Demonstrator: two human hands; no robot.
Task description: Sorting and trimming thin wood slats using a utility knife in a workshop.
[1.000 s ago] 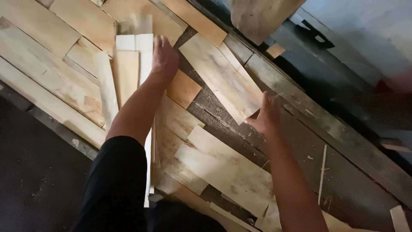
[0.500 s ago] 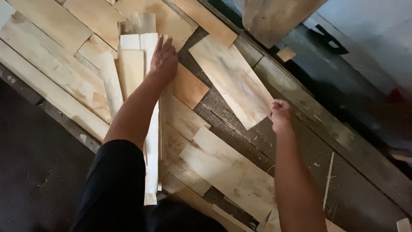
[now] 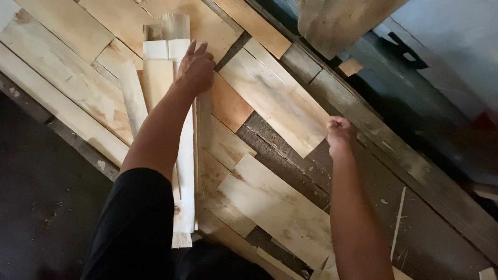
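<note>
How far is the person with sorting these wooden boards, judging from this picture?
Done, apparently: a few narrow boards lie stacked lengthwise in one pile. In hand: the left hand rests flat on that pile, while the right hand is closed in a fist at the corner of a wide board. Left: several loose boards lie at different angles around the pile, so most seems not yet gathered.
</note>
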